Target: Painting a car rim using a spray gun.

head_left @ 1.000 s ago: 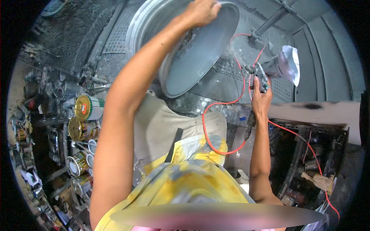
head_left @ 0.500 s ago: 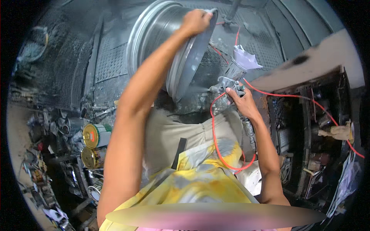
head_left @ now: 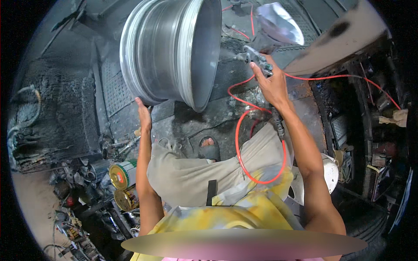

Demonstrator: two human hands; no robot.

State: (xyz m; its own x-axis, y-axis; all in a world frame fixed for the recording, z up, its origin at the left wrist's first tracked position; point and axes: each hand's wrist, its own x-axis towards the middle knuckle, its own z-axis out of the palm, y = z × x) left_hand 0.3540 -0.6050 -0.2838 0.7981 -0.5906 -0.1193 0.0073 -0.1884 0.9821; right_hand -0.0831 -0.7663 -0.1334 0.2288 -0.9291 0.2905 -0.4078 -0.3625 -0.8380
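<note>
A silver-grey wheel rim (head_left: pixel 167 52) stands upright in front of me, its barrel toward me and its open side turned right. At its lower left edge is my left hand (head_left: pixel 145 116), thumb up against the lip; the other fingers are partly hidden. My right hand (head_left: pixel 272 80) is wrapped round a spray gun (head_left: pixel 257 58), whose nozzle points left at the wheel rim. Fine mist shows in front of the nozzle. On top of the gun sits a tilted cup (head_left: pixel 280 24), pale inside. A red air hose (head_left: pixel 237 143) loops from below the gun's handle over my lap.
Paint cans (head_left: pixel 123 174) and clutter lie at the left. Dark metal shelving (head_left: pixel 348 126) stands at the right, below a beige panel (head_left: pixel 344 39). The red hose crosses toward the right. My sandalled foot (head_left: pixel 210 148) rests on the stained floor below the wheel rim.
My left hand has gone from the wheel rim's top right edge down to its lower left edge. The wheel rim appears more upright. My right hand has raised the spray gun, its cup tilting more.
</note>
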